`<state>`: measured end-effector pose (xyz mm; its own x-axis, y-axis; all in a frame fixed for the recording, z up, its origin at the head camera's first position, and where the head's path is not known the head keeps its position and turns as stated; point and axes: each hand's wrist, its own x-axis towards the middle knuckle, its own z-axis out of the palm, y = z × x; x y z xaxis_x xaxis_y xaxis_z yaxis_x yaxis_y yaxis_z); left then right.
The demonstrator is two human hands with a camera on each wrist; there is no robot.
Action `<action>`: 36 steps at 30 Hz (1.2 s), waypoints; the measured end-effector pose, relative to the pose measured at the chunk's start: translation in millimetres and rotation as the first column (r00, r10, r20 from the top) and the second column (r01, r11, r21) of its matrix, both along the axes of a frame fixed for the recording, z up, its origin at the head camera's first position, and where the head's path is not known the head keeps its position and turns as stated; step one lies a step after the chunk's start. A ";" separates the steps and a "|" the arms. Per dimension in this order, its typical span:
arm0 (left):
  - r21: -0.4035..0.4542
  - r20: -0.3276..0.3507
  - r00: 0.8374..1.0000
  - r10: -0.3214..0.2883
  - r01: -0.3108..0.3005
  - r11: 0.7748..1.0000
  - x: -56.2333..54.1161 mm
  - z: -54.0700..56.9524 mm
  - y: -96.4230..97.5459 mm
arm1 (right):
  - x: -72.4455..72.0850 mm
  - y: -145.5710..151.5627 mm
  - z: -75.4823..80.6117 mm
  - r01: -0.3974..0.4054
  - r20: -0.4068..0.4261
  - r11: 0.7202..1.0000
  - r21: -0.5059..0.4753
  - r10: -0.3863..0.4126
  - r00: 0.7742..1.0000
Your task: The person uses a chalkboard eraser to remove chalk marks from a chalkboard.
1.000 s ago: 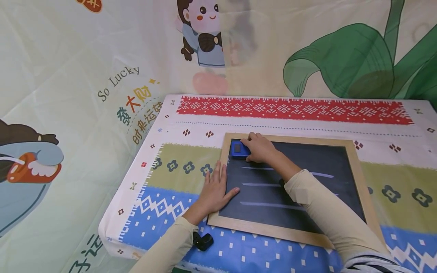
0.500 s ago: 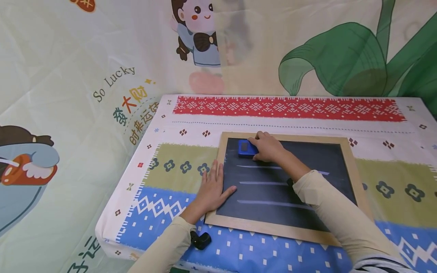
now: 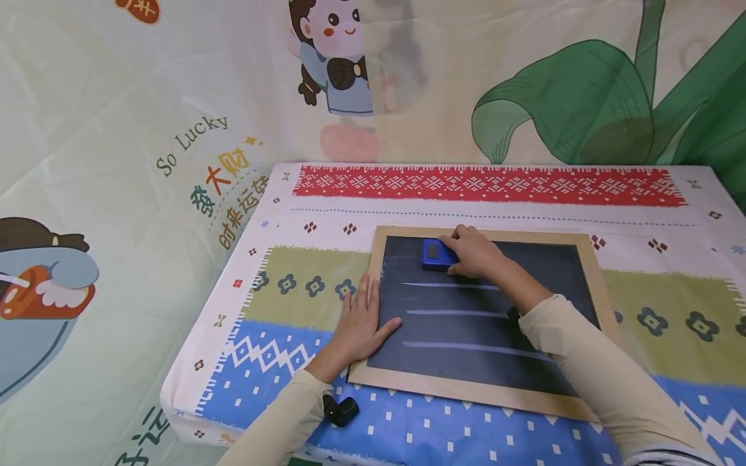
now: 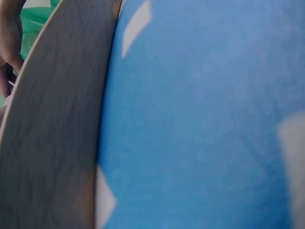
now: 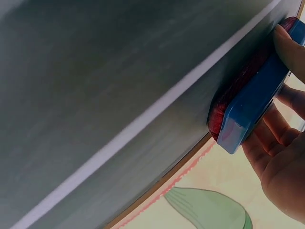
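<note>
A wood-framed blackboard [image 3: 478, 298] lies on the table with several pale chalk lines across it. Near its top edge my right hand [image 3: 474, 252] grips a blue chalkboard eraser [image 3: 434, 254] between thumb and fingers. In the right wrist view the eraser's dark red felt [image 5: 226, 102] faces the board beside a chalk line [image 5: 143, 119]. My left hand [image 3: 360, 323] lies with straight fingers along the board's left frame, its thumb reaching over onto the dark surface. The left wrist view shows mainly the board's side edge [image 4: 57, 114]; the left fingers are out of that view.
The table wears a patterned cloth [image 3: 268, 349] of blue, green, white and red bands. Behind and to the left hang printed curtains [image 3: 419, 77]. A black wrist camera [image 3: 340, 411] sits at the left cuff, just in front of the board.
My right hand has slid the eraser rightward along the top of the board, away from the left corner. The left hand stays on the frame; the head view has shifted slightly.
</note>
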<state>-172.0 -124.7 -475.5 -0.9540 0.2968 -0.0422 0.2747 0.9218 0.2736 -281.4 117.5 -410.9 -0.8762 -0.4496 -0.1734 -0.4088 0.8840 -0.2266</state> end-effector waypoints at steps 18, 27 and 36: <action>0.030 -0.017 1.000 -0.006 0.006 1.000 -0.6 -0.6 -2.7 | 4.2 37.5 3.8 0.012 -0.006 1.000 -0.008 -0.012 1.000; 0.022 0.001 1.000 -0.006 0.006 1.000 1.4 -1.4 -2.3 | 13.6 74.5 -3.1 0.064 0.000 0.997 -0.034 -0.064 0.998; 0.025 -0.002 1.000 -0.006 0.006 1.000 2.6 -3.4 -2.1 | 22.4 107.0 -6.5 0.091 -0.013 0.994 -0.067 -0.092 0.996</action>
